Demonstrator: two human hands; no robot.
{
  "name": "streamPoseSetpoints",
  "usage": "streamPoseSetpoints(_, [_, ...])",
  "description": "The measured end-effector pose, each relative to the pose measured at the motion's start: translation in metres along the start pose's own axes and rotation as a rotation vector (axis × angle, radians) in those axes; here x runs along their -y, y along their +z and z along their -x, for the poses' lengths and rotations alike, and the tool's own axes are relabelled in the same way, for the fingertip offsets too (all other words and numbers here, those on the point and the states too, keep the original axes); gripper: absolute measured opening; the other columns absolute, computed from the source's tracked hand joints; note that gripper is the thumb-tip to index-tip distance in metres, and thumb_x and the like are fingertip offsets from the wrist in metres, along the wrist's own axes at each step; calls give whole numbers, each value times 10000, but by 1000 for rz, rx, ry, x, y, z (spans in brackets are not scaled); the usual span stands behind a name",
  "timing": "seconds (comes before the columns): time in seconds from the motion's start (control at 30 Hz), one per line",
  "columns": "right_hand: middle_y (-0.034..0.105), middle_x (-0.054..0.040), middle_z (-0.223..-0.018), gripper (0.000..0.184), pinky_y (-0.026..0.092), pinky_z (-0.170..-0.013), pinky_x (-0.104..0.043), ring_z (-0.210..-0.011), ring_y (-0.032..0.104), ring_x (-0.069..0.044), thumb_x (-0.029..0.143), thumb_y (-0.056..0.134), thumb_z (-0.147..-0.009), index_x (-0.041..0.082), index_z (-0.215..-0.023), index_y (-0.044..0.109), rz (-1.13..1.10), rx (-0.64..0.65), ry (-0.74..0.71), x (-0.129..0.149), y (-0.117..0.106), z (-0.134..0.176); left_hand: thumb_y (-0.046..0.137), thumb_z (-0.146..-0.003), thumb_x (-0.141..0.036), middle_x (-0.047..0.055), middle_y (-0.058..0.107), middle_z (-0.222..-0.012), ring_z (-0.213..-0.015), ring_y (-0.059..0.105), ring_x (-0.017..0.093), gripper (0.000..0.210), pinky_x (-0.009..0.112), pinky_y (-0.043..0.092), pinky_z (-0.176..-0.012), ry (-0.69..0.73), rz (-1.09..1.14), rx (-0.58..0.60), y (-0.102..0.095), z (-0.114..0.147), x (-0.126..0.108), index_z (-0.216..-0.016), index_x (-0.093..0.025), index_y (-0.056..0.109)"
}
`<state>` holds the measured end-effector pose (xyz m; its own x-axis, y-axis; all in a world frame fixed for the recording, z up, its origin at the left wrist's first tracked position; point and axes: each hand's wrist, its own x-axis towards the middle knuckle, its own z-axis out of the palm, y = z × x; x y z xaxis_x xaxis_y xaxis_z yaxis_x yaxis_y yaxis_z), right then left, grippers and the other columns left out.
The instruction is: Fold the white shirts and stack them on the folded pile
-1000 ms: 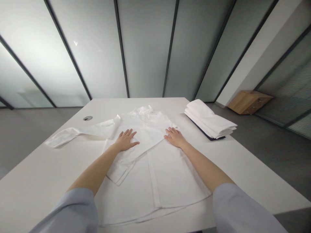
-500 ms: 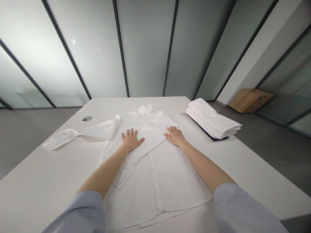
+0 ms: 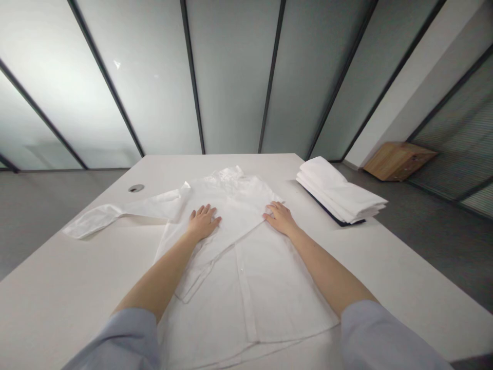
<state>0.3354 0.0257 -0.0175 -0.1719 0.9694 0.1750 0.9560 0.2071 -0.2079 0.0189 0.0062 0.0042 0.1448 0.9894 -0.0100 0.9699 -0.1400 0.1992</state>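
Observation:
A white shirt lies spread on the table, its collar at the far end and its button placket facing up. One sleeve stretches out to the left; the other is folded diagonally across the front, its cuff near the lower left side. My left hand rests flat on the left of the chest, fingers extended. My right hand lies palm down near the right shoulder fold, fingers loosely stretched and thumb toward the middle. Neither hand grips the cloth.
A stack of folded white cloth with a dark layer beneath stands at the table's right edge. A round metal grommet sits in the white table at the far left. Beyond are frosted glass panels and a wooden cabinet on the floor.
My left hand has slid slightly to the left over the shirt. My right hand has shifted slightly to the right, its fingers drawn a little closer together.

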Motion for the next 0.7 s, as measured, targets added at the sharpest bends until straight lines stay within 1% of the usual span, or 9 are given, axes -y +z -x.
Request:
streamPoseSetpoints(0.17, [487, -102, -1414, 428, 325, -1081, -413, -1322, 414, -256, 416, 489, -910, 222, -1284, 568, -10, 6, -2, 0, -2, 0, 353, -933, -505, 74, 304, -1552, -1426, 265, 278, 542, 503, 224, -1132, -3, -85, -13, 1, 0, -2, -1412, -263, 424])
streamPoseSetpoints(0.37, [486, -102, -1417, 429, 336, -1069, -405, -1317, 420, -253, 423, 476, -915, 223, -1283, 569, 1, 14, -10, 0, -2, 0, 378, -924, -494, 81, 326, -1542, -1415, 288, 286, 534, 515, 243, -1124, 3, -77, -31, 0, 1, -2, -1401, -263, 441])
streamPoseSetpoints(0.7, [494, -100, -1409, 427, 336, -1069, -403, -1312, 425, -254, 420, 487, -909, 222, -1277, 573, -6, 7, -7, 0, -1, -1, 378, -919, -514, 88, 317, -1545, -1422, 272, 286, 560, 515, 220, -1134, -1, -60, -24, 2, -1, 1, -1410, -251, 434])
